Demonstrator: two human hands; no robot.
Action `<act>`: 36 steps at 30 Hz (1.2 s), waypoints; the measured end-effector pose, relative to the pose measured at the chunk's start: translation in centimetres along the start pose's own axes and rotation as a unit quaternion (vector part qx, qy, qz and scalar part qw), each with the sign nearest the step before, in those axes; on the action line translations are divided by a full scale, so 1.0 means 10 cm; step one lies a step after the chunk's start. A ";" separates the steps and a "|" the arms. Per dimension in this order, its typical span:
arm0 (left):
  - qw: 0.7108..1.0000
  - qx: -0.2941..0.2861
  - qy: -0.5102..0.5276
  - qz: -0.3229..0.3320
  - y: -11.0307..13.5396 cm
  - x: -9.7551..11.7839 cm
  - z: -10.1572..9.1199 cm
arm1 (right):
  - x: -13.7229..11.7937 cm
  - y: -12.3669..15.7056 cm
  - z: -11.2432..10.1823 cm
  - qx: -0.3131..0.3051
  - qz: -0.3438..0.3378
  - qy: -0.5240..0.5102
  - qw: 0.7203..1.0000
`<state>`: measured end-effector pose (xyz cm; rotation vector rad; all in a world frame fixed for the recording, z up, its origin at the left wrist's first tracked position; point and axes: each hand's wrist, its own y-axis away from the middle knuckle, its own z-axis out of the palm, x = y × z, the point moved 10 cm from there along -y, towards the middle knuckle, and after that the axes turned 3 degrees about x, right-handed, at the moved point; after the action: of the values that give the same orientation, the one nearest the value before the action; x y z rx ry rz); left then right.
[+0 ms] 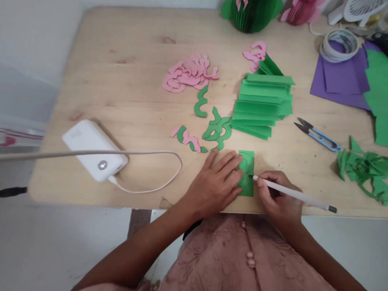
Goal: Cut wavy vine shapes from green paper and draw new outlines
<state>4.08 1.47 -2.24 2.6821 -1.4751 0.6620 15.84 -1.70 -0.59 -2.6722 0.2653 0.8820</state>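
My left hand [217, 181] lies flat on the wooden table [126, 74], fingers stretched out and pressing a curved green cut-out onto a small green paper rectangle [248, 175] near the front edge. My right hand [275, 195] is closed around a white pencil [296, 194], its tip touching the green paper's right edge. Just beyond my left hand lie loose green curved shapes [218, 129] and mixed pink-and-green shapes [189, 139].
A stack of green paper strips [263, 103] lies mid-table, with a pile of pink cut-outs [188, 73] to its left. Blue snips [316, 134], green scraps [368, 170], purple paper [343, 79], tape roll [340, 44] sit right. A white power bank [92, 147] with cable lies left.
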 end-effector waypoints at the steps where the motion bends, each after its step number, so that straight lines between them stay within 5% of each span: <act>1: 1.000 0.000 -0.001 0.000 0.00 0.00 0.00 | 0.00 0.00 0.00 -0.001 0.000 0.000 1.000; 36: 1.000 -0.003 0.002 -0.003 0.00 0.00 0.00 | -0.04 0.01 -0.03 0.005 -0.018 0.020 1.000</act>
<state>4.10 1.47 -2.22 2.6776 -1.4664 0.6623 15.66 -1.83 -0.16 -2.6790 0.2299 0.8157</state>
